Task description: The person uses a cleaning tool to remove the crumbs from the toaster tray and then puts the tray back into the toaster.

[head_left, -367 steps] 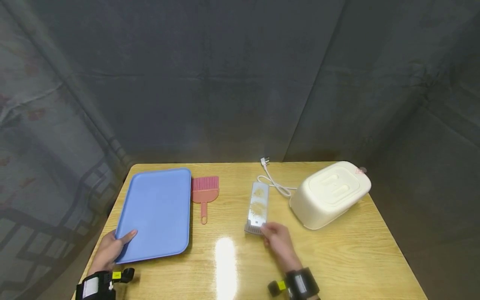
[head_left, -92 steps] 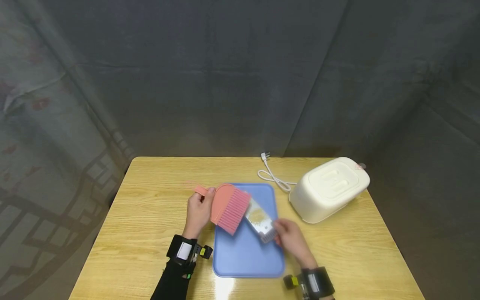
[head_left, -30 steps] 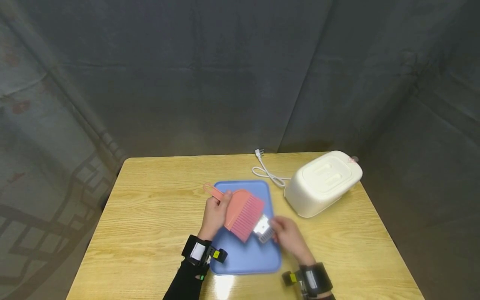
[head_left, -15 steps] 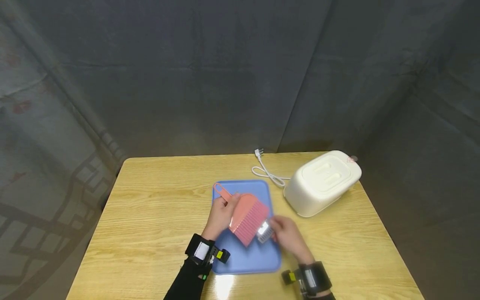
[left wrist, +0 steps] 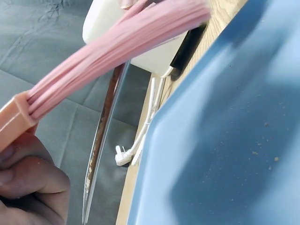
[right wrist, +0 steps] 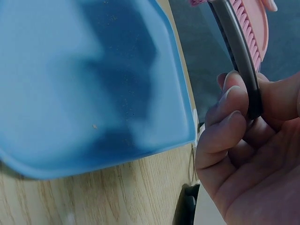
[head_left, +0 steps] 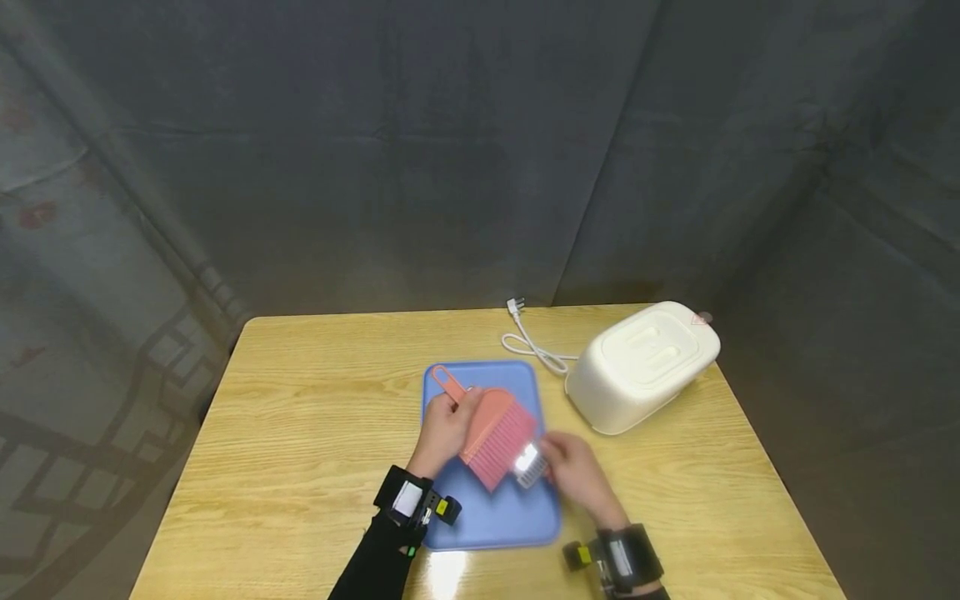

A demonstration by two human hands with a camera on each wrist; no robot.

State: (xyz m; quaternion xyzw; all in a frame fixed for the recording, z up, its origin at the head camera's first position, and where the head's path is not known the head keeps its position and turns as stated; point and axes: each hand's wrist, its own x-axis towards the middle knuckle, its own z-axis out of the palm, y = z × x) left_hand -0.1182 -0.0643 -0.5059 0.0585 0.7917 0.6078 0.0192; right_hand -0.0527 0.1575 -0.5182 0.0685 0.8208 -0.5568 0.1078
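My left hand (head_left: 444,429) grips a pink brush (head_left: 495,433) near the base of its handle. Its bristles (left wrist: 122,49) lie over the flat metal crumb tray (head_left: 531,463), hiding most of it in the head view. The crumb tray's grey end is pinched between the thumb and fingers of my right hand (head_left: 579,479). In the left wrist view the crumb tray (left wrist: 102,140) shows edge-on, with brownish crumbs along it. Both are held above a blue tray (head_left: 498,525), where small crumbs (left wrist: 275,159) are scattered.
A white toaster (head_left: 641,367) with a closed top lies at the right of the wooden table (head_left: 322,417). Its white cord (head_left: 551,360) is loosely coiled behind the blue tray, with the plug (head_left: 514,305) near the table's back edge. A grey curtain (head_left: 412,167) stands behind.
Since the earliest frame, the blue tray has come from the left to the middle, and the brush and crumb tray were lifted over it. Lately the brush has moved right along the crumb tray.
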